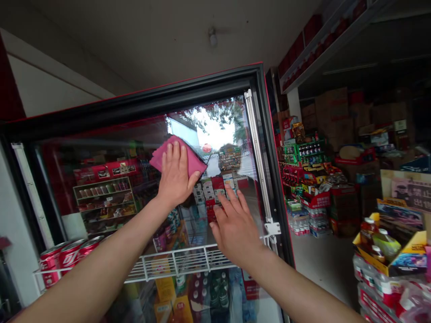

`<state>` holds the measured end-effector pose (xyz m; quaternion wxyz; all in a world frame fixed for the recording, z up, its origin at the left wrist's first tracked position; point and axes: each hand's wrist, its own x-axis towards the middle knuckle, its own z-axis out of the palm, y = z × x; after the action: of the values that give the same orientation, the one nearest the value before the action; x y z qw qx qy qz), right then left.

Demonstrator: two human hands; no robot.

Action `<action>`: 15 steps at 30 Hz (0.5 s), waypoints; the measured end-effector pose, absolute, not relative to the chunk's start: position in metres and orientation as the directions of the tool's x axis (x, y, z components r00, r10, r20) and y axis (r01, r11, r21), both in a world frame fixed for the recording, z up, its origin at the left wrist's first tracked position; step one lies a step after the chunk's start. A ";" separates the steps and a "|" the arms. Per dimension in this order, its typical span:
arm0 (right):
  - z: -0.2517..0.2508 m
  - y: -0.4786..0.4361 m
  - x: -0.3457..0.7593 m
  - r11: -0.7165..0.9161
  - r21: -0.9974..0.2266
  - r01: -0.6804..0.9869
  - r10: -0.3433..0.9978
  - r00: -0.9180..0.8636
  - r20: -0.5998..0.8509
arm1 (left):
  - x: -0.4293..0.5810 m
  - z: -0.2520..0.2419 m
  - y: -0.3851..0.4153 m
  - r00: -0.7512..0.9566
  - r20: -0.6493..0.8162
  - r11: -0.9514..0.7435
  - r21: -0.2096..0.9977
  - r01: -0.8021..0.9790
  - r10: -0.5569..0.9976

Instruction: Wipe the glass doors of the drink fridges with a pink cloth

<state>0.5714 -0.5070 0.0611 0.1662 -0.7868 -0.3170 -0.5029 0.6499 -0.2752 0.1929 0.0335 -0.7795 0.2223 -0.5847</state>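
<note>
My left hand (175, 172) presses a folded pink cloth (193, 161) against the glass pane (141, 130) of a black-framed fridge door (208, 80). Its fingers lie stretched over the cloth, holding it up on the pane. Lower and to the right, my right hand (235, 224) has its fingers spread before the glass, empty; I cannot tell whether the fingertips touch it. Below it, a white wire rack (175, 264) runs across the door. Red drink cans (69, 255) stand in the rack's left end, partly hidden by my left forearm.
A white vertical shelf rail (257, 157) with a bracket (272, 227) lines the door's right side. Right of the door are stacked drinks and snacks (311, 179), and an open carton with bottles (387, 246) on wrapped packs. Reflections of shelves and a street cover the glass.
</note>
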 end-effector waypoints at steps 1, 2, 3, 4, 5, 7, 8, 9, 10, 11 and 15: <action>0.060 -0.508 0.572 -0.745 0.053 0.665 0.331 0.300 0.895 | 0.653 0.196 -0.287 0.215 0.885 -0.887 -0.338 -0.314 -0.413; 0.059 -0.510 0.573 -0.747 0.046 0.663 0.327 0.307 0.894 | 0.655 0.199 -0.299 0.211 0.871 -0.873 -0.368 -0.319 -0.444; 0.059 -0.512 0.574 -0.753 0.035 0.657 0.317 0.316 0.895 | 0.658 0.203 -0.311 0.206 0.856 -0.859 -0.399 -0.322 -0.474; 0.058 -0.514 0.575 -0.761 0.020 0.649 0.301 0.326 0.896 | 0.660 0.206 -0.323 0.198 0.841 -0.843 -0.429 -0.324 -0.504; 0.059 -0.516 0.576 -0.771 0.002 0.637 0.282 0.339 0.898 | 0.662 0.209 -0.335 0.189 0.826 -0.827 -0.456 -0.330 -0.531; 0.060 -0.522 0.578 -0.793 -0.036 0.608 0.238 0.363 0.901 | 0.665 0.213 -0.359 0.173 0.795 -0.790 -0.503 -0.350 -0.582; 0.060 -0.525 0.579 -0.802 -0.052 0.594 0.219 0.374 0.901 | 0.666 0.215 -0.372 0.168 0.779 -0.774 -0.522 -0.360 -0.604; 0.060 -0.527 0.580 -0.811 -0.068 0.582 0.202 0.386 0.900 | 0.666 0.217 -0.385 0.165 0.766 -0.760 -0.539 -0.363 -0.621; 0.060 -0.530 0.581 -0.818 -0.082 0.570 0.186 0.396 0.899 | 0.666 0.218 -0.398 0.164 0.753 -0.749 -0.555 -0.362 -0.637; 0.060 -0.532 0.581 -0.824 -0.095 0.558 0.170 0.404 0.899 | 0.666 0.218 -0.409 0.165 0.739 -0.738 -0.572 -0.359 -0.653; 0.056 -0.540 0.580 -0.848 -0.129 0.514 0.113 0.413 0.904 | 0.666 0.218 -0.442 0.182 0.719 -0.727 -0.589 -0.351 -0.671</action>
<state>0.5796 -0.5396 0.0561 0.1976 -0.8171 -0.1919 -0.5065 0.6661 -0.4417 0.2184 0.1472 -0.7547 0.3386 -0.5424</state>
